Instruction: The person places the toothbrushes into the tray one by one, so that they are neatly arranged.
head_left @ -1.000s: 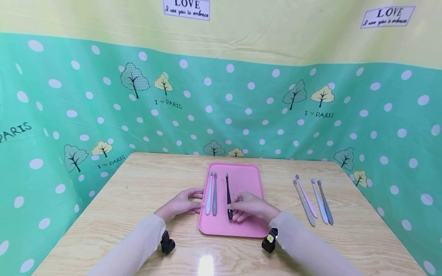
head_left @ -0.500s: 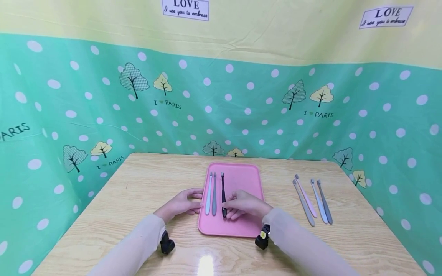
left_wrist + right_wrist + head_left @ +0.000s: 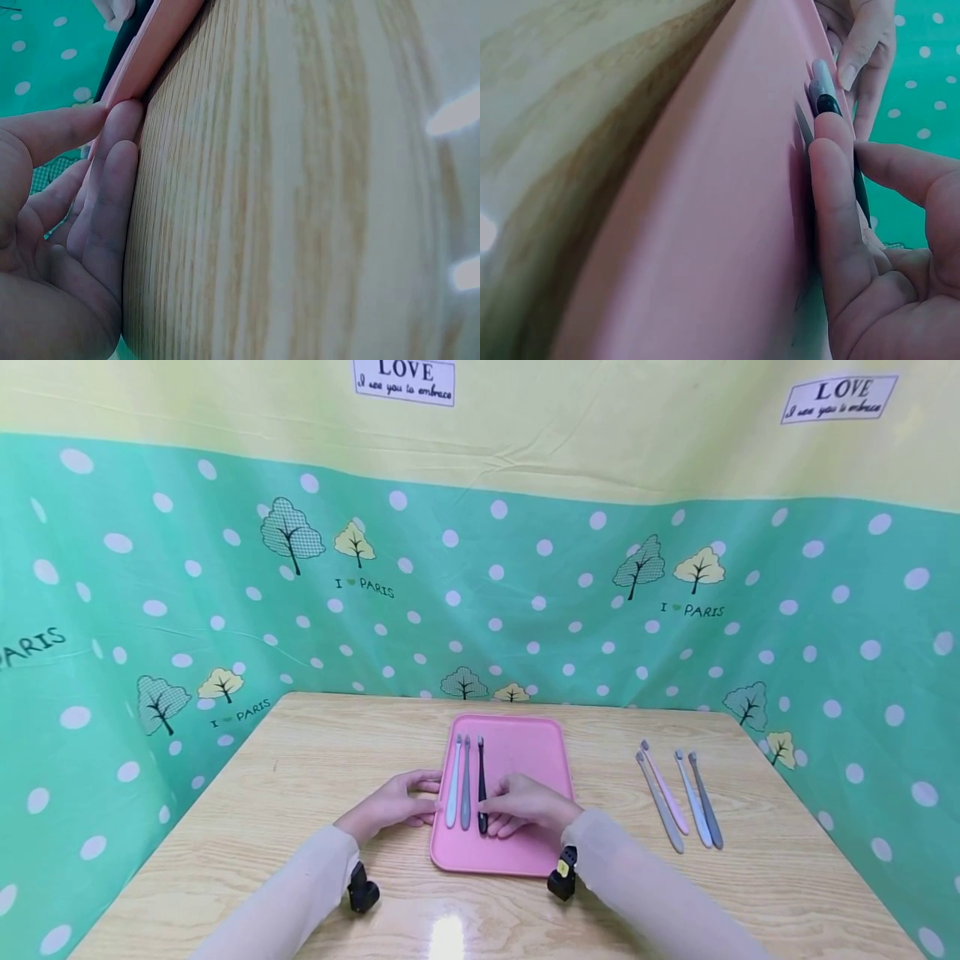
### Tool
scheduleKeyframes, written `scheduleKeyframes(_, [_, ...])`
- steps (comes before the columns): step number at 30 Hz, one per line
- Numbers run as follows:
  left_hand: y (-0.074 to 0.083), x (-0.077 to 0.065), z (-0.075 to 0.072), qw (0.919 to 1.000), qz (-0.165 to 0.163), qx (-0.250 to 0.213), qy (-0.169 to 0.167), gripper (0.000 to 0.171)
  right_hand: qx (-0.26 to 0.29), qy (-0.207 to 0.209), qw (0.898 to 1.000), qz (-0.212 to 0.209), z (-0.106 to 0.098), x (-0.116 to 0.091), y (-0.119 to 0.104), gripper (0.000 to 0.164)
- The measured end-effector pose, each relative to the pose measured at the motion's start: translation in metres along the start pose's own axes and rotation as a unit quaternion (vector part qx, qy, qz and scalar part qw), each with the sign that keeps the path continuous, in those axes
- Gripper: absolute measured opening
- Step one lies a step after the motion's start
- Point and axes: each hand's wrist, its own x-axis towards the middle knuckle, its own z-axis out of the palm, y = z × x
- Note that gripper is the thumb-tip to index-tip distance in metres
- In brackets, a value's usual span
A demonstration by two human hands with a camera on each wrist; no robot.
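In the head view my right hand [image 3: 531,805] pinches the handle of a black toothbrush [image 3: 482,775] between thumb and fingers, low over the pink tray [image 3: 527,747]. To its left on the tray lie a grey toothbrush [image 3: 467,785] and a pale blue toothbrush [image 3: 453,783], side by side with heads pointing away from me. At the tray's left edge is my left hand [image 3: 395,802]. The left wrist view shows its thumb on top of the rim and fingertips against the outer side. The right wrist view shows the black handle's end [image 3: 827,103] past my fingertips.
Right of the tray, several more toothbrushes lie on the wooden table [image 3: 615,893]: a grey one [image 3: 662,803], a pink one [image 3: 666,787], a light blue one [image 3: 694,800] and a dark grey-blue one [image 3: 707,802]. A dotted green curtain [image 3: 480,568] hangs behind the table.
My right hand has slid left over the tray with the black toothbrush, bringing it close beside the grey one. The left hand stays at the tray's edge.
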Motion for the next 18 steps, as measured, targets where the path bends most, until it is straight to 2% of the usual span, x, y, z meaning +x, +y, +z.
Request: scheduleKeyframes(18, [-0.0022, 0.0013, -0.0006, 1.0, 0.003, -0.001, -0.005, 0.067, -0.023, 0.02, 1.0, 0.005, 0.0031, 0.0066, -0.0027, 0.019])
